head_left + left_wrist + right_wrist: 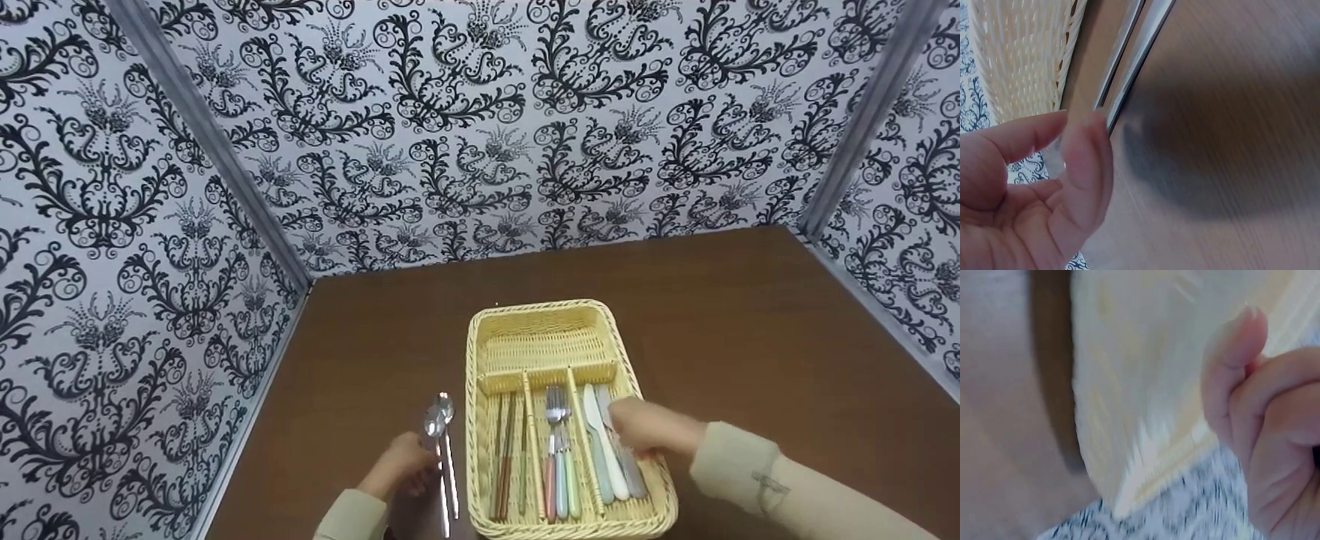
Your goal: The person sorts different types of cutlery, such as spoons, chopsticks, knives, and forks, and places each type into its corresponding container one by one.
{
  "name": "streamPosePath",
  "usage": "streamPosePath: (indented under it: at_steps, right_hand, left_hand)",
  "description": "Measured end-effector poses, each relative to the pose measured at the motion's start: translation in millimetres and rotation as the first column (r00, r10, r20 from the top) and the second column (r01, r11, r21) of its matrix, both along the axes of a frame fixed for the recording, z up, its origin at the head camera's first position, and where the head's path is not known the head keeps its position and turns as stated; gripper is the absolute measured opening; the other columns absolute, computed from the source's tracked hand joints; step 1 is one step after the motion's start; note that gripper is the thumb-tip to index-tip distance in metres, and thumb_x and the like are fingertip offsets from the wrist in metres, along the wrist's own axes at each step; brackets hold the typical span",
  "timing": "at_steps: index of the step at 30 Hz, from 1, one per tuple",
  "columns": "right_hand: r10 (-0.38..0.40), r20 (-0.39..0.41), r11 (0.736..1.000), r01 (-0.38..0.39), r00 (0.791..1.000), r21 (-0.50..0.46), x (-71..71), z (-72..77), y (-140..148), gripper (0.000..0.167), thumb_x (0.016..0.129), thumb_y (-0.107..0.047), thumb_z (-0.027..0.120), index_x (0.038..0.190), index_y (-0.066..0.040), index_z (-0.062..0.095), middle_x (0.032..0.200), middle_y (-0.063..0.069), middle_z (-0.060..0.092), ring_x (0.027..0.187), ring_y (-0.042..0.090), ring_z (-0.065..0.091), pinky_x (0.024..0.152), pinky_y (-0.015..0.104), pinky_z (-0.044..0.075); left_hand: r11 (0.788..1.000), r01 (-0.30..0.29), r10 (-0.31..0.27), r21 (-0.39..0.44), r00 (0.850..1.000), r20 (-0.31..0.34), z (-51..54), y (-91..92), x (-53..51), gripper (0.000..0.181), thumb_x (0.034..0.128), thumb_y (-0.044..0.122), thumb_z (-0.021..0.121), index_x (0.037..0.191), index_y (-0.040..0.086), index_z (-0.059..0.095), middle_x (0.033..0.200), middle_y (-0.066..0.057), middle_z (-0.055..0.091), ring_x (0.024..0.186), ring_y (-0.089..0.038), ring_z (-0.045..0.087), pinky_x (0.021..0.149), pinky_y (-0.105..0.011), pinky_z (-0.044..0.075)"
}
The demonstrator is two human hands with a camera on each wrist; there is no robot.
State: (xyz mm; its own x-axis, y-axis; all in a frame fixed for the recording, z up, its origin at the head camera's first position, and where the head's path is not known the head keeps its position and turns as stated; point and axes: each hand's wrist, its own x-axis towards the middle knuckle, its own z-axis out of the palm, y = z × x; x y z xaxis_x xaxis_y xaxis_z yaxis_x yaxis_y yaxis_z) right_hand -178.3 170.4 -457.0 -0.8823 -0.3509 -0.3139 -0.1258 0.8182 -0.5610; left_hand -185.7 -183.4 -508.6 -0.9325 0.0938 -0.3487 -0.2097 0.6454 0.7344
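Two metal spoons [451, 472] lie side by side on the table, left of a wicker cutlery basket [472, 382]. Beside their handles is my left hand [409, 459], its fingers bent and the thumb apart from them. The left wrist view shows the fingertips close to the spoon handles [1140, 53], with nothing gripped. My right hand [634, 424] hovers at the basket's right rim, by the table knives [611, 465]. Its fingers are curled with the thumb against them in the right wrist view, and no held thing shows. Motion blurs that view.
Chopsticks [502, 465] fill the basket's left compartment and forks [556, 409] the middle one. The wide back compartment [544, 349] shows bare wicker. Brown tabletop [720, 322] surrounds the basket, bounded by patterned walls [450, 112] at the back and sides.
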Motion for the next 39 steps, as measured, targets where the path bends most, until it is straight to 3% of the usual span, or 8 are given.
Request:
streamPosePath:
  at_steps: [3,8,15,22,27,39]
  right_hand:
    - [-0.059,-0.012,0.987,0.056,0.998,-0.148,-8.5,15.3,30,0.014,0.076,0.008,0.052,0.072,-0.004,0.046,0.051,0.004,0.053,0.036,0.007,0.042,0.034,0.018,0.035]
    - [-0.17,-0.005,0.955,0.163,0.986,-0.249,-20.1,27.2,92,0.009,0.085,-0.006,0.056,0.082,-0.002,0.049,0.055,0.002,0.056,0.038,0.006,0.043,0.036,0.018,0.034]
    - [-0.216,0.085,0.921,0.232,0.973,-0.312,-16.2,23.4,145,0.014,0.088,-0.011,0.054,0.088,0.002,0.049,0.058,0.0,0.056,0.039,0.003,0.042,0.035,0.016,0.035]
    - [-0.252,0.123,0.9,0.279,0.96,-0.335,-10.3,19.5,158,0.017,0.089,-0.013,0.053,0.091,0.003,0.049,0.061,0.0,0.056,0.04,0.002,0.042,0.036,0.015,0.035]
    - [-0.241,0.132,0.898,0.272,0.962,-0.344,-9.4,16.7,158,0.017,0.089,-0.013,0.053,0.091,0.003,0.049,0.062,0.0,0.057,0.041,0.002,0.042,0.036,0.015,0.036]
    - [-0.224,0.151,0.901,0.264,0.963,-0.345,-8.2,13.1,159,0.018,0.089,-0.014,0.053,0.092,0.004,0.048,0.062,0.0,0.056,0.042,0.001,0.043,0.036,0.014,0.036]
  left_hand:
    - [0.999,-0.011,0.008,-0.049,0.999,-0.052,-1.8,1.8,2.9,0.012,0.0734,0.004,0.058,0.067,0.001,0.049,0.052,-0.012,0.056,0.034,-0.012,0.05,0.037,-0.031,0.049]
    - [0.993,0.002,-0.014,-0.118,0.995,-0.1,-6.4,5.2,7.1,0.016,0.0718,0.003,0.061,0.061,-0.002,0.051,0.05,-0.012,0.054,0.038,-0.02,0.056,0.039,-0.035,0.051]
    - [0.997,-0.051,0.047,-0.055,0.996,-0.076,-18.4,8.4,8.9,0.016,0.0687,-0.001,0.062,0.076,-0.008,0.049,0.057,-0.008,0.049,0.043,-0.022,0.058,0.041,-0.034,0.052]
    - [0.997,-0.074,0.073,0.001,0.989,-0.126,-28.0,12.8,8.0,0.014,0.0682,0.0,0.064,0.068,-0.002,0.05,0.054,-0.006,0.048,0.04,-0.02,0.057,0.038,-0.034,0.051]
    - [0.997,-0.07,0.072,0.017,0.986,-0.151,-29.3,13.6,9.2,0.013,0.0688,0.002,0.063,0.067,-0.002,0.051,0.053,-0.007,0.049,0.038,-0.019,0.056,0.036,-0.034,0.049]
    - [0.997,-0.063,0.054,-0.045,0.983,-0.178,-29.6,15.0,8.6,0.013,0.0668,-0.002,0.059,0.073,-0.01,0.05,0.052,-0.015,0.054,0.036,-0.025,0.056,0.034,-0.033,0.048]
